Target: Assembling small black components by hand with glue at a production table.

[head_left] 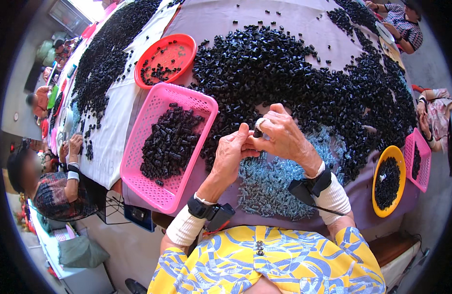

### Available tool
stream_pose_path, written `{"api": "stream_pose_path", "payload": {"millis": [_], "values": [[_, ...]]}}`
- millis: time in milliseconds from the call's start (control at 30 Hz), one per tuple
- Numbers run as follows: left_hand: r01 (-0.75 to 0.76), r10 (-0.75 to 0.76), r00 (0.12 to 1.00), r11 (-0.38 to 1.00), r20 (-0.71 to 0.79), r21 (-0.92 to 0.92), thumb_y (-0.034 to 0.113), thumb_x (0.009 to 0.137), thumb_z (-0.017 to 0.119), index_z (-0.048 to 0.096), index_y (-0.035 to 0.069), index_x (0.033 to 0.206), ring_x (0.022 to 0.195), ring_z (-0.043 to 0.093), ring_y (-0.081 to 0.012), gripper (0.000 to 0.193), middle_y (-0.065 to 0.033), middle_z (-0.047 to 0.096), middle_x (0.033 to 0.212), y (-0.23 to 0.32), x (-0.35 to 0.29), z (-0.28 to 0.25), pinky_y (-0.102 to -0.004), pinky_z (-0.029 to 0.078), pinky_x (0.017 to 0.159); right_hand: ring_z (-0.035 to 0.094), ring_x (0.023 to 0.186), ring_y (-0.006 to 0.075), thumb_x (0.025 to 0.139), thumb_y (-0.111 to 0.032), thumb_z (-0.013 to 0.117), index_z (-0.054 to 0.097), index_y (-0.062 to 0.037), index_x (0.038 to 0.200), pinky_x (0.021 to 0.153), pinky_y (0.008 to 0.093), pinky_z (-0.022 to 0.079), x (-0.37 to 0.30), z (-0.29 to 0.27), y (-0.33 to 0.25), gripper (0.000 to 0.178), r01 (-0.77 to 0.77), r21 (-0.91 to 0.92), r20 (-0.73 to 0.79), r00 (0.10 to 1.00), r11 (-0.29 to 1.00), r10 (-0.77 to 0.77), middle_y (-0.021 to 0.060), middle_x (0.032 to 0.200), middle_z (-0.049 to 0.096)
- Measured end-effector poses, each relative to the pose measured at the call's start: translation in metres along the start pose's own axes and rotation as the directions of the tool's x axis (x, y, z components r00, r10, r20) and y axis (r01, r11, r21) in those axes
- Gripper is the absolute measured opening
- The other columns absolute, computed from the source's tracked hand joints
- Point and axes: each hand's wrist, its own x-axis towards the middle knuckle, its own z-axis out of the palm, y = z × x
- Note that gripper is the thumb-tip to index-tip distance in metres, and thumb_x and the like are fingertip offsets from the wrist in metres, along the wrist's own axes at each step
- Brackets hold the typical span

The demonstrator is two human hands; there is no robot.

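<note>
My two hands meet over the near edge of a large heap of small black plastic pieces [265,68]. My right hand [287,134] is closed with a small black plastic piece [258,132] between its fingers, and a white wrap circles one finger. Touching it, my left hand [230,153] is pinched, thumb raised; whatever its fingertips hold is hidden. Below the hands lies a pile of small pale-blue, shiny coils that look like springs [270,188]. Left of my left hand stands a pink perforated basket [132,159] part filled with black pieces [169,142].
Behind the basket sits a red round tray [174,49] with scattered black pieces. At the right are a yellow bowl [377,196] and a smaller pink basket [423,183], both holding black pieces. Other people work at the left [54,188], far right [436,112] and back right [404,27].
</note>
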Motion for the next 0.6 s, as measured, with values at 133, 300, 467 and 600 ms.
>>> {"api": "stream_pose_path", "payload": {"millis": [133, 300, 467, 600], "values": [[-0.021, 0.021, 1.000, 1.000, 0.014, 0.016, 0.044, 0.093, 0.047, 0.059, 0.000, 0.093, 0.074, 0.065, -0.0170, 0.046, -0.0097, 0.065, 0.081, 0.0004, 0.0004, -0.0012, -0.0319, 0.055, 0.066, 0.057, 0.063, 0.0242, 0.068, -0.020, 0.068, 0.056, -0.0036, 0.063, 0.078, 0.0376, 0.041, 0.0001, 0.0015, 0.0007, 0.021, 0.022, 0.029, -0.020, 1.000, 0.999, -0.021, 0.0086, 0.061, 0.056], [-0.035, 0.035, 0.999, 0.999, 0.000, 0.017, 0.048, 0.092, 0.045, 0.059, 0.000, 0.094, 0.076, 0.065, -0.0182, 0.050, -0.0102, 0.065, 0.081, -0.0021, -0.0001, -0.0016, -0.0332, 0.055, 0.067, 0.056, 0.062, 0.0243, 0.066, -0.019, 0.068, 0.056, -0.0033, 0.063, 0.079, 0.0376, 0.041, -0.0006, 0.0011, 0.0006, 0.020, 0.025, 0.029, -0.032, 0.999, 0.999, -0.024, 0.0088, 0.060, 0.056], [-0.050, 0.049, 0.999, 0.998, 0.006, 0.025, 0.049, 0.092, 0.045, 0.059, 0.000, 0.094, 0.076, 0.065, -0.0183, 0.051, -0.0103, 0.065, 0.081, -0.0023, -0.0014, -0.0027, -0.0326, 0.055, 0.067, 0.057, 0.063, 0.0240, 0.065, -0.019, 0.068, 0.058, -0.0034, 0.066, 0.080, 0.0385, 0.041, 0.0015, 0.0014, -0.0027, 0.019, 0.014, -0.024, -0.097, 0.995, 1.000, -0.016, 0.0087, 0.062, 0.057], [-0.056, 0.057, 0.998, 0.998, 0.020, -0.039, 0.042, 0.093, 0.049, 0.060, 0.001, 0.095, 0.076, 0.065, -0.0173, 0.042, -0.0098, 0.065, 0.082, -0.0030, -0.0035, -0.0016, -0.0314, 0.055, 0.069, 0.057, 0.065, 0.0244, 0.066, -0.020, 0.069, 0.058, -0.0032, 0.069, 0.080, 0.0395, 0.040, -0.0015, -0.0031, -0.0014, 0.020, 0.029, -0.009, -0.035, 0.999, 1.000, -0.030, 0.0092, 0.063, 0.057]]}}
